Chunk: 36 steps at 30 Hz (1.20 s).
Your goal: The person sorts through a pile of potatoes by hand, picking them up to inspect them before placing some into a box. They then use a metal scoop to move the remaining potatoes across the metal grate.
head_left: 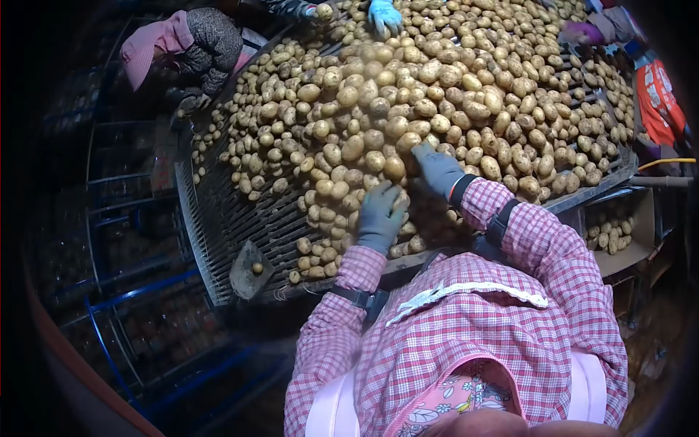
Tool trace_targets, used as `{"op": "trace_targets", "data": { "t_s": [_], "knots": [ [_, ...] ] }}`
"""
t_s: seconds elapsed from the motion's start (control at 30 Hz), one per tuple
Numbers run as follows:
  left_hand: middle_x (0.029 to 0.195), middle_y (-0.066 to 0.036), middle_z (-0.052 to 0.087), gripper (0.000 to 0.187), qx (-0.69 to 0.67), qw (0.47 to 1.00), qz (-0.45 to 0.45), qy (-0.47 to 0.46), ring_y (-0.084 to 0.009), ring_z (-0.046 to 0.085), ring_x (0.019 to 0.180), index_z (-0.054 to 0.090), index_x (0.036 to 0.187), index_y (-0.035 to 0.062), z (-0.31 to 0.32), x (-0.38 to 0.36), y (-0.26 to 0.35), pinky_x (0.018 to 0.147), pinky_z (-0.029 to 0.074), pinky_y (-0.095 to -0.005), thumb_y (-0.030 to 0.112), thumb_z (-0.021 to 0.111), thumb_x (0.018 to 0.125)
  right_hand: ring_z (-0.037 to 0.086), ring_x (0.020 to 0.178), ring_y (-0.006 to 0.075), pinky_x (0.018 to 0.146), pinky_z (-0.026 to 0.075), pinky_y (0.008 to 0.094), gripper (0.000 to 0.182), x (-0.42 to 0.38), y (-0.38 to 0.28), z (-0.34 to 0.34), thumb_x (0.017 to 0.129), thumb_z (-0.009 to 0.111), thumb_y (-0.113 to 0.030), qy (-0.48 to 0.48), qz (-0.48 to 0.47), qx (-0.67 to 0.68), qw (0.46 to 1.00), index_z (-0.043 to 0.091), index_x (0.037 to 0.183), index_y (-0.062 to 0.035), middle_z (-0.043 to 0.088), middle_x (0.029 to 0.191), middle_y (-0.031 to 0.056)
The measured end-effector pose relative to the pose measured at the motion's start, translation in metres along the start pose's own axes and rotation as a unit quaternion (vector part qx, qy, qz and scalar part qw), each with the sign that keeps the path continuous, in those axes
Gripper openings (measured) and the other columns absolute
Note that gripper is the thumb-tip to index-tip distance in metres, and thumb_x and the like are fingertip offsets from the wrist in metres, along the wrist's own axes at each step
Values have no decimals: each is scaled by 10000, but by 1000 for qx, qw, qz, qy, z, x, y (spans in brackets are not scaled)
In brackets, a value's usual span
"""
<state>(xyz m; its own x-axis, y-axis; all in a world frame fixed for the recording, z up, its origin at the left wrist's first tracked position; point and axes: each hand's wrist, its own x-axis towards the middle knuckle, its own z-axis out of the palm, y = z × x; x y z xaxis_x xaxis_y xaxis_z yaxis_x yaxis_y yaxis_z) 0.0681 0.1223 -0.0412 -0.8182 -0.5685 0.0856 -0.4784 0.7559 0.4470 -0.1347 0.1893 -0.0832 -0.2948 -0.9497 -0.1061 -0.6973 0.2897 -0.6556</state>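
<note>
Both of my hands wear grey-blue gloves and reach from pink checked sleeves onto a large heap of potatoes [349,149]. My left hand [382,216] lies on the near part of the heap, fingers spread a little and pointing away from me, beside several potatoes. Further right and slightly higher, my right hand [437,172] touches the heap with its fingers pointing up and left; its fingertips are partly hidden among the potatoes, so a hold cannot be made out. Between the two hands is a dark gap in the heap.
The heap rests on a slatted grate [240,229]. A metal scoop-like piece [250,271] lies at its lower left. Co-workers' gloved hands [385,17] are at the far edge, a person [196,47] bends at upper left. A box of potatoes [610,231] stands at right.
</note>
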Motion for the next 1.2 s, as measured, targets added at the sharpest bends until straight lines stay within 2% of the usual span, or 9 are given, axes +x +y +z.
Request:
{"op": "trace_targets", "data": {
  "t_s": [0.3, 0.43, 0.47, 0.67, 0.83, 0.87, 0.93, 1.03, 1.2],
  "knots": [
    [1270, -198, 609, 405, 53, 990, -75, 106, -362, 601, 1131, 642, 1241, 62, -31, 81, -82, 992, 497, -435, 162, 690, 852, 689, 978, 321, 806, 536, 449, 313, 12, 7, -15, 853, 674, -306, -31, 90, 182, 979, 702, 1073, -86, 673, 920, 171],
    [1268, -211, 610, 532, 113, 980, -157, 41, -359, 603, 1150, 599, 1310, 91, -13, 109, -87, 991, 498, -452, 194, 715, 800, 653, 944, 133, 790, 564, 347, 325, -8, 32, -29, 889, 685, -291, -111, 182, 544, 812, 708, 1113, -57, 699, 1020, 56],
    [1263, -215, 613, 560, 100, 978, -180, 20, -360, 601, 1158, 586, 1326, 98, -13, 111, -92, 991, 497, -456, 199, 715, 791, 647, 965, 132, 820, 579, 340, 400, -21, 30, -32, 894, 702, -309, -136, 187, 689, 687, 662, 1219, -79, 678, 1154, 43],
    [1153, -131, 664, 510, -677, 700, -224, -42, -212, 681, 1010, 542, 1335, -21, -57, 90, -15, 813, 585, -292, 48, 529, 830, 701, 973, 207, 780, 594, 419, 511, -48, 14, -68, 971, 589, -501, -127, 191, 776, 588, 627, 1287, -102, 705, 1107, 70],
    [1259, -93, 643, 562, -549, 785, -186, -216, -153, 628, 1081, 560, 1394, 7, -23, 77, 58, 898, 535, -273, 96, 631, 844, 691, 881, 203, 699, 573, 329, 397, -69, 27, -44, 1017, 569, -389, -85, 192, 778, 591, 639, 1164, -26, 709, 1037, 96],
    [1276, -104, 632, 563, -605, 736, -202, -227, -177, 610, 1138, 572, 1398, 23, -8, 74, 64, 951, 514, -302, 96, 677, 850, 689, 853, 203, 688, 576, 338, 419, -75, 31, -44, 1001, 586, -419, -90, 160, 756, 629, 638, 1166, -36, 702, 1020, 92],
    [1267, -115, 631, 541, -480, 834, -116, -248, -194, 597, 1169, 583, 1381, 11, -2, 76, 81, 985, 496, -320, 119, 697, 863, 684, 798, 202, 665, 583, 356, 467, -98, 44, -51, 970, 621, -478, -81, 107, 701, 701, 638, 1169, -56, 688, 987, 82],
    [1223, -127, 625, 491, -368, 891, -2, -266, -219, 607, 1132, 628, 1313, -10, 14, 76, 112, 990, 488, -347, 220, 731, 892, 671, 754, 217, 612, 572, 363, 434, -147, 34, -77, 974, 632, -436, -75, 235, 767, 592, 641, 1147, -38, 684, 1009, 86],
    [1199, -99, 645, 449, -284, 901, 155, -290, -167, 620, 1087, 631, 1316, -11, 40, 72, 171, 955, 500, -289, 72, 741, 889, 682, 760, 222, 573, 585, 393, 413, -210, 87, -50, 963, 657, -371, 83, 90, 748, 653, 631, 1152, -4, 692, 993, 99]
  ]
}}
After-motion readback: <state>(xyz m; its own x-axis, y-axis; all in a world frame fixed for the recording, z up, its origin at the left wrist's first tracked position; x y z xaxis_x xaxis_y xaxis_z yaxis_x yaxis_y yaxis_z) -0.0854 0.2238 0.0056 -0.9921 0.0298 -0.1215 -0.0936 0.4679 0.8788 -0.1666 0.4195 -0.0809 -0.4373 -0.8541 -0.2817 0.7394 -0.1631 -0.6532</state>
